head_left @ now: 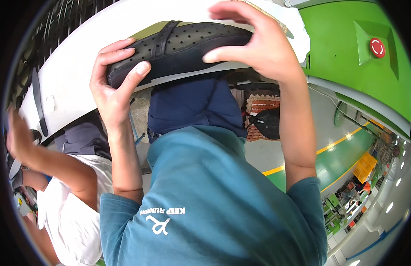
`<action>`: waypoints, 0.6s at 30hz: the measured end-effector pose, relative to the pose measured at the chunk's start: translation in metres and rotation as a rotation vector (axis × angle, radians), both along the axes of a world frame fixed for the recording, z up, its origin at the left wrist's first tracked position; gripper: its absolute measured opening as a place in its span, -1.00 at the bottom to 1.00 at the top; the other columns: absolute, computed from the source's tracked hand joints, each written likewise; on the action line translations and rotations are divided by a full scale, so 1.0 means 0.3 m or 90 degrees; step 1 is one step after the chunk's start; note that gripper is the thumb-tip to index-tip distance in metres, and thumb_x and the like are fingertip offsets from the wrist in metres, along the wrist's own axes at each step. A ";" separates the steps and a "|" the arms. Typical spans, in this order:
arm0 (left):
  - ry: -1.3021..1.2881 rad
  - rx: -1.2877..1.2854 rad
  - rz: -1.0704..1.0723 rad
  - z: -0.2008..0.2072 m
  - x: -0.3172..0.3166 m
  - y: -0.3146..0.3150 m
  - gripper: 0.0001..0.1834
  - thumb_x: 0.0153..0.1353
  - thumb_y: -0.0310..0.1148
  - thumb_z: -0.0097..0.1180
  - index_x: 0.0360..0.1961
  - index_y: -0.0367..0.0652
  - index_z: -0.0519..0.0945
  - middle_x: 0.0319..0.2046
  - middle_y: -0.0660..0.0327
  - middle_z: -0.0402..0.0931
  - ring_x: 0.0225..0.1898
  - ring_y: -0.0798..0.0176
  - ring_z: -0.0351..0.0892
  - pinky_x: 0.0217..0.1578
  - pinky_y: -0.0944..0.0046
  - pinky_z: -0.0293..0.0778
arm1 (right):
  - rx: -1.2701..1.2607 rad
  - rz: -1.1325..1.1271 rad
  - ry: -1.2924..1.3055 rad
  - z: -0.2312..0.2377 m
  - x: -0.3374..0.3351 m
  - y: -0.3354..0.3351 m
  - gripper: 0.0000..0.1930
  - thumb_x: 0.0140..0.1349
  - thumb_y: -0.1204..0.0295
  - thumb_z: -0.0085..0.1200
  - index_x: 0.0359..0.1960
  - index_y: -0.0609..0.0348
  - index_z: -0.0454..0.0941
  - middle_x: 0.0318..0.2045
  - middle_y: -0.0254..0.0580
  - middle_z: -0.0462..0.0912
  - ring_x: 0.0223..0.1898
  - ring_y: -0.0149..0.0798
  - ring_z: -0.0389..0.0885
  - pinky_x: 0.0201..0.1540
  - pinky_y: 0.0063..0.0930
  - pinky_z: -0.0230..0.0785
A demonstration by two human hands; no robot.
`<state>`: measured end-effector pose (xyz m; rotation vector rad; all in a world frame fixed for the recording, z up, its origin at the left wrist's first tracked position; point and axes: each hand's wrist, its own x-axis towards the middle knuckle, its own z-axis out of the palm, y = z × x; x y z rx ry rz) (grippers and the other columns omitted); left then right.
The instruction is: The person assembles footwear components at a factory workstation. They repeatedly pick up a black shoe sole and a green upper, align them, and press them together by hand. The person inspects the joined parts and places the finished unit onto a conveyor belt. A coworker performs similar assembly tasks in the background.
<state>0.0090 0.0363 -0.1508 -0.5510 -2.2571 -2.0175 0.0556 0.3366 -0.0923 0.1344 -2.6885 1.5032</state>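
A black low shoe [187, 51] with a dotted upper and a narrow strap lies sideways across my two hands, just above the near edge of a white table [77, 71]. An olive-coloured form [150, 30] shows in its opening. My left hand [111, 82] is closed round the left end, thumb on the near side and fingers over the top. At the other end, my right hand [263, 44] curves about the tip. Its thumb lies against the sole's side, while the slightly blurred fingers are spread above the upper.
A green machine [338, 40] with a red push button [377, 47] stands at the right. On the left sits another person in a white shirt [72, 213], whose blurred hand [19, 135] is near a long black strip [38, 102] on the table. A dark bag [265, 124] lies below the table.
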 end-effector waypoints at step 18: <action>0.020 0.000 0.003 -0.043 -0.006 -0.011 -0.59 0.11 -0.40 0.63 -0.04 -0.19 0.72 0.18 -0.04 0.72 0.28 0.04 0.64 0.36 -0.01 0.49 | -0.191 -0.115 -0.095 -0.030 0.021 -0.009 -0.58 0.26 0.23 0.61 -0.10 0.33 0.73 -0.20 -0.14 0.82 -0.18 -0.38 0.74 -0.06 -0.44 0.58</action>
